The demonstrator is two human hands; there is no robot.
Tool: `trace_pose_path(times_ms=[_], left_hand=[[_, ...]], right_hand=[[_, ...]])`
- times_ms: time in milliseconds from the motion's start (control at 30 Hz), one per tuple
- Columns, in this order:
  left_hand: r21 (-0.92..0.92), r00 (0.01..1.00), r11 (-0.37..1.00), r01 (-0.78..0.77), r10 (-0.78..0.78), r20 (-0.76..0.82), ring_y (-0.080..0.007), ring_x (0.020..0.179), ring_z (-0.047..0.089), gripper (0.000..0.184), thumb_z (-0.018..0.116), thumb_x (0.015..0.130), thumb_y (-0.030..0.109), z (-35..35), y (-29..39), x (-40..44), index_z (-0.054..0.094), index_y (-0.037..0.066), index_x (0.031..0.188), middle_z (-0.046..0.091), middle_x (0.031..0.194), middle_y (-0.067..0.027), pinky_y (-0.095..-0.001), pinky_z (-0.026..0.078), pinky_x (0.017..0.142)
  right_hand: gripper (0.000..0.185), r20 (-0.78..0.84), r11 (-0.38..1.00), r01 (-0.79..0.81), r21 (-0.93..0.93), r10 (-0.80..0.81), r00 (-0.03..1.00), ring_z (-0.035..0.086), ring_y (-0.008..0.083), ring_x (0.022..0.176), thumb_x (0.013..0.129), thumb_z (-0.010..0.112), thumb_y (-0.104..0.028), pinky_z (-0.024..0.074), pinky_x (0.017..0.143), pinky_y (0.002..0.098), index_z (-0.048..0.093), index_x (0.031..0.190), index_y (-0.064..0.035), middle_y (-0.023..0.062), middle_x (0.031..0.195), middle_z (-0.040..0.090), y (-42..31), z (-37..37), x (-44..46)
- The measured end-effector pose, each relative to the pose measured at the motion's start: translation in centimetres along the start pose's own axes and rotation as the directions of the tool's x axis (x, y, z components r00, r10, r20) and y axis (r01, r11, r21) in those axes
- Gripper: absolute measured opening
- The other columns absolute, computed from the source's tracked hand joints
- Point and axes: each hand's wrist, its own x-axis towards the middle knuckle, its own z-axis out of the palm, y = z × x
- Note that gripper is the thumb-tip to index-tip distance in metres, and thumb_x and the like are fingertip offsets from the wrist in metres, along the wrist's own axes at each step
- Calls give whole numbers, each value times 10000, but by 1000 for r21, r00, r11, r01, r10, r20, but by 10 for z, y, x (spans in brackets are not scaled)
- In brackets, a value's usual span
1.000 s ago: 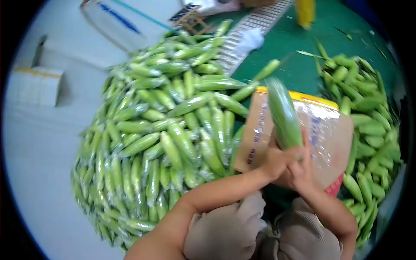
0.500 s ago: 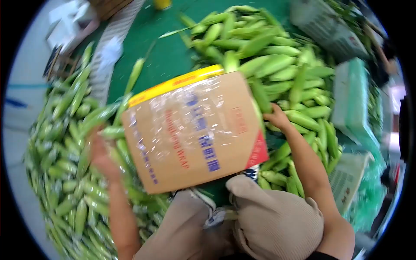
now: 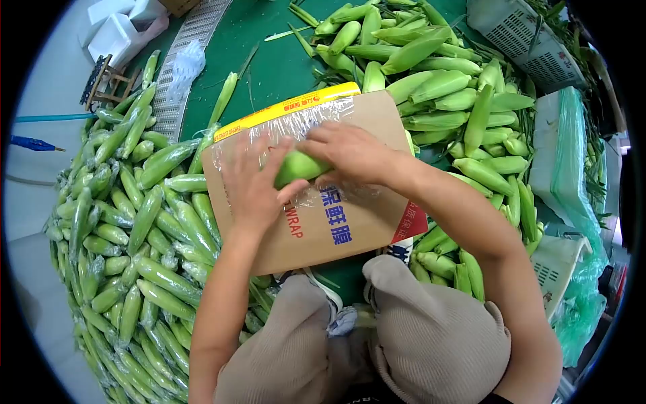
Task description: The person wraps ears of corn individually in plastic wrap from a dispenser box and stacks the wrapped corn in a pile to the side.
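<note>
An ear of corn in green husk (image 3: 301,168) lies on clear film over a brown cardboard box (image 3: 269,246) across my lap. My left hand (image 3: 252,178), slightly blurred, rests spread at the corn's left end. Over the corn's right end my right hand (image 3: 350,156) is curled, its fingers wrapped round it. A yellow film roll (image 3: 289,111) runs along the box's far edge. Film-wrapped ears form a large pile (image 3: 134,269) on the left. To the right lies a heap of unwrapped ears (image 3: 464,101).
Crates (image 3: 531,47) and a white foam box (image 3: 555,148) stand at the right, with green plastic bags (image 3: 582,303) near them. A small wooden stool (image 3: 111,84) and white foam trays (image 3: 118,37) are at the upper left. A metal grating strip (image 3: 182,67) crosses the green floor.
My right hand has brought an ear from the right heap onto the box. My left hand has moved from the wrapped pile to the same ear.
</note>
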Motion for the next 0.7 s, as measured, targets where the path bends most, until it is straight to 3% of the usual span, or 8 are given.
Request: trace_pose_path(times_ms=[100, 167, 233, 400, 500, 533, 633, 700], left_hand=[[-39, 986, 997, 65, -59, 153, -285, 1100, 631, 774, 881, 681, 478, 11, -13, -4, 643, 297, 1395, 679, 1226, -42, -446, 509, 948], [-27, 966, 993, 114, -105, 237, -289, 1064, 635, 741, 887, 685, 456, 5, -8, -5, 660, 299, 1373, 682, 1219, -47, -420, 538, 890], [-67, 976, 991, 116, -101, 192, -294, 1038, 632, 734, 894, 682, 437, 8, -11, -5, 663, 303, 1365, 684, 1209, -43, -422, 541, 874], [-111, 975, 990, 82, -57, 215, -302, 1011, 629, 709, 899, 689, 404, 4, -13, 4, 670, 291, 1351, 684, 1192, -33, -424, 545, 859], [-125, 940, 982, 141, -93, 329, -308, 1133, 614, 726, 912, 682, 376, -7, -12, 9, 671, 268, 1358, 677, 1218, -53, -417, 520, 967], [-114, 935, 983, 147, -100, 340, -314, 1142, 612, 720, 909, 686, 378, -10, -13, 6, 673, 265, 1357, 674, 1225, -59, -421, 517, 973], [-142, 928, 981, 135, -75, 365, -334, 1157, 604, 722, 902, 697, 390, -6, -11, 11, 667, 241, 1363, 664, 1250, -86, -436, 505, 995], [-173, 926, 977, 125, -52, 374, -348, 1153, 597, 750, 898, 700, 406, -7, -17, 12, 650, 207, 1380, 653, 1272, -114, -449, 492, 1015]], right_hand=[[783, -292, 961, 218, 169, -162, 942, 585, 380, 1169, 750, 892, -300, 461, 1072, 477, 551, 1430, -113, 167, 1246, 566, 19, -1, -17], [732, -127, 956, -14, 293, 54, 990, 589, 339, 1111, 762, 880, -302, 462, 1036, 457, 595, 1421, -161, 120, 1147, 586, 36, -15, -64], [604, 204, 999, 32, -7, -30, 978, 586, 295, 1019, 769, 866, -288, 473, 957, 422, 665, 1328, -185, 78, 1068, 598, 37, -13, -81], [146, -4, 985, 174, -20, -174, 985, 619, 230, 948, 922, 720, -127, 499, 917, 380, 680, 1060, -99, 74, 903, 640, 33, 15, -82], [70, -454, 653, -46, 756, 574, 681, 662, 165, 920, 982, 653, -44, 548, 884, 348, 671, 1046, -68, 80, 1000, 697, 29, 49, -126], [113, -525, 630, 102, 770, 535, 662, 693, 131, 929, 1022, 572, 18, 574, 854, 322, 659, 1060, -44, 103, 1068, 719, 13, 38, -115], [124, -478, 846, -115, 520, 400, 782, 709, 203, 944, 987, 617, -14, 567, 856, 356, 639, 1109, -25, 134, 1033, 707, -18, 12, -58], [319, -329, 994, 41, 102, -5, 944, 693, 288, 935, 908, 746, -163, 554, 843, 411, 619, 1175, -43, 151, 989, 675, -2, 18, -20]])
